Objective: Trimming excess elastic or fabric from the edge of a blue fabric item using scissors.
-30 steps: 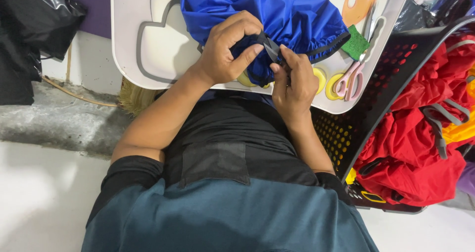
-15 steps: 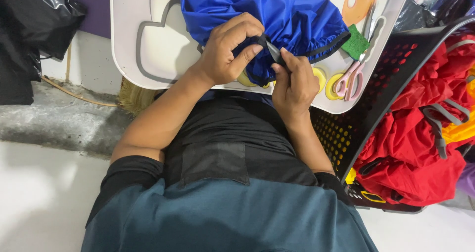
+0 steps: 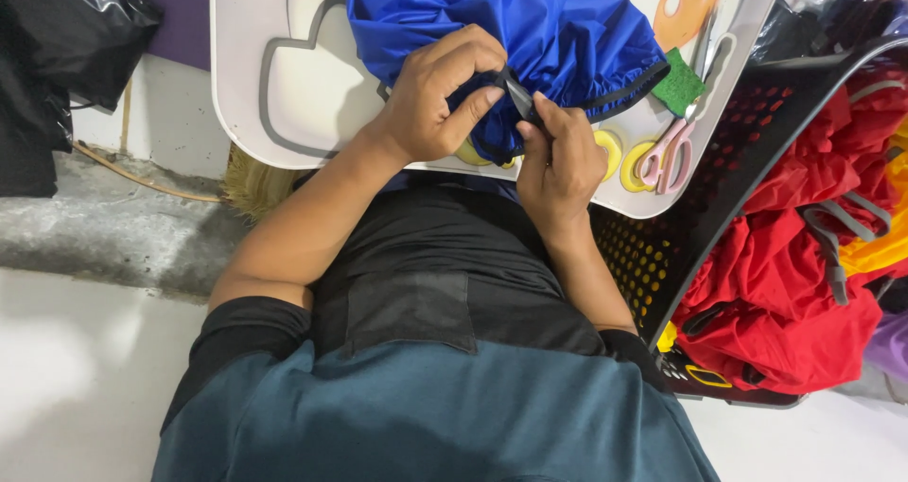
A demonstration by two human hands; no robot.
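Over white tray [image 3: 284,113]: left hand [image 3: 437,99], right hand [image 3: 560,156] pinching blue garment [image 3: 530,28] hem.

Blue garment [image 3: 530,28]: thin synthetic cloth, slight sheen, crinkled; black elastic trim, matt. Bench [image 3: 303,94]: white plastic, smooth, semi-gloss. Scissors [image 3: 667,156] at bench's right edge: pink plastic handles, metal blades. Basket [image 3: 747,141]: black perforated plastic. Red cloth [image 3: 794,283] inside: matt.

One head-worn view — looking steeply down, close over the white tray [image 3: 284,85].
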